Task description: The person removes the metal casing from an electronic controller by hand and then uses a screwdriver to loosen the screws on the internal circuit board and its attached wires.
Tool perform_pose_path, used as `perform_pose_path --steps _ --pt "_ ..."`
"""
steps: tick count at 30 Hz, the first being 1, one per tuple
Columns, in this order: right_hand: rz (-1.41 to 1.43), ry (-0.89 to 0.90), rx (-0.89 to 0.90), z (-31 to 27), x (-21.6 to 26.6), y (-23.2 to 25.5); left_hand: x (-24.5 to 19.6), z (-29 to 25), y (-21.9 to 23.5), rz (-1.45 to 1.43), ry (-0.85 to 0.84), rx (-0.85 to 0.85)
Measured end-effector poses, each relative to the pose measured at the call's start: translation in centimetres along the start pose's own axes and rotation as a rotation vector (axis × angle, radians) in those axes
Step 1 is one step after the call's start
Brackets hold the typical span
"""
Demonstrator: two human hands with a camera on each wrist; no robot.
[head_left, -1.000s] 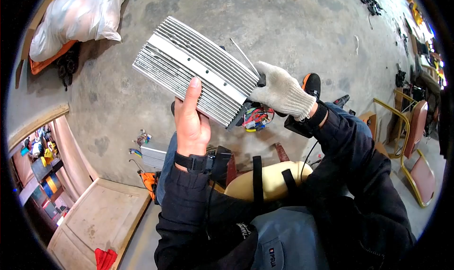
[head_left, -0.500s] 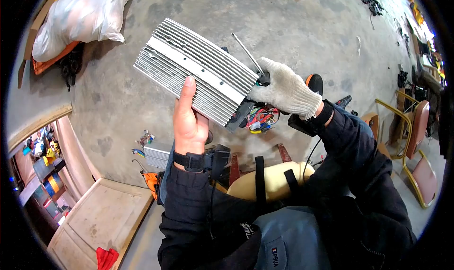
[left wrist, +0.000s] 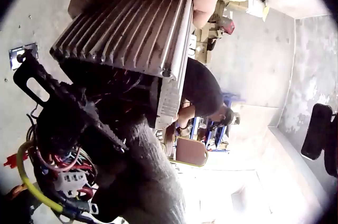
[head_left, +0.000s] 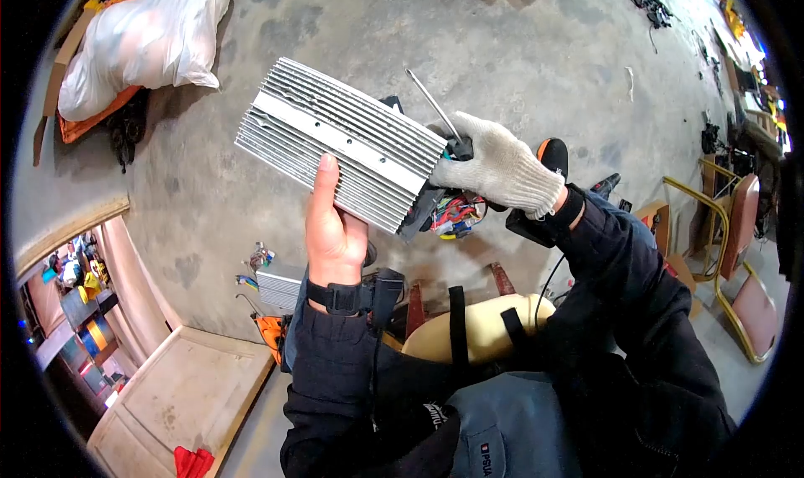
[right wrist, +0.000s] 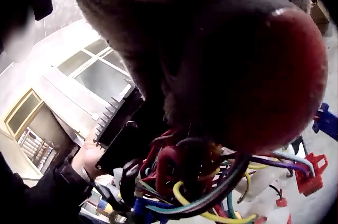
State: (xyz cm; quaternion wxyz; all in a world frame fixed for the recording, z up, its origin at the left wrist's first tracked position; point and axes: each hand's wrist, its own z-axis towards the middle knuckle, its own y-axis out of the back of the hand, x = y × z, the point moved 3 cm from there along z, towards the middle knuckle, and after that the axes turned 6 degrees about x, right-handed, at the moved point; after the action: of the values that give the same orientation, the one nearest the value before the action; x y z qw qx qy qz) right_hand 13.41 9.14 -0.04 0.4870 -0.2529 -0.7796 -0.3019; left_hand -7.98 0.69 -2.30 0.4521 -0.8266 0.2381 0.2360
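Note:
A finned aluminium motor controller [head_left: 347, 139] is held up before me, tilted. My bare left hand [head_left: 335, 235] grips its near long side, thumb pressed on the fins. My gloved right hand [head_left: 502, 164] is at the controller's right end and holds a screwdriver [head_left: 430, 101], its shaft pointing up and left. The screwdriver's rounded red handle end [right wrist: 296, 71] fills much of the right wrist view. A black end plate [left wrist: 39, 84] stands away from the case end, whose dark inside shows in the left wrist view. Bundled coloured wires [head_left: 456, 214] with plugs hang below it.
Another finned controller [head_left: 278, 285] with wires lies on the floor by my left leg. A yellow cushion [head_left: 473, 327] is at my lap. A white bag [head_left: 146, 43] lies back left, a wooden panel [head_left: 180, 386] front left, chairs [head_left: 737, 227] at right.
The controller and my left hand have moved slightly down in the head view. More of the black end plate shows beside the case end. The right hand keeps hold of the screwdriver.

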Motion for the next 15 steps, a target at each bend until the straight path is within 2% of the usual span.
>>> perform_pose_path --steps 2,5,7,11,15 --pt "-0.048 -0.030 0.004 0.1 0.4 0.3 0.1 0.1 0.2 -0.001 0.003 0.016" --pt "0.027 -0.123 0.027 -0.1 1.8 0.9 0.1 0.2 0.1 -0.037 -0.016 -0.025" --pt "0.211 -0.215 0.019 -0.2 1.5 1.3 -0.3 0.2 0.3 -0.058 -0.024 -0.040" --pt "0.272 -0.186 -0.238 0.4 0.3 3.5 -0.7 0.5 1.4 -0.096 -0.046 -0.076" --pt "0.186 -0.131 -0.178 0.7 -0.2 3.5 -1.2 0.4 1.6 -0.152 -0.039 -0.095"
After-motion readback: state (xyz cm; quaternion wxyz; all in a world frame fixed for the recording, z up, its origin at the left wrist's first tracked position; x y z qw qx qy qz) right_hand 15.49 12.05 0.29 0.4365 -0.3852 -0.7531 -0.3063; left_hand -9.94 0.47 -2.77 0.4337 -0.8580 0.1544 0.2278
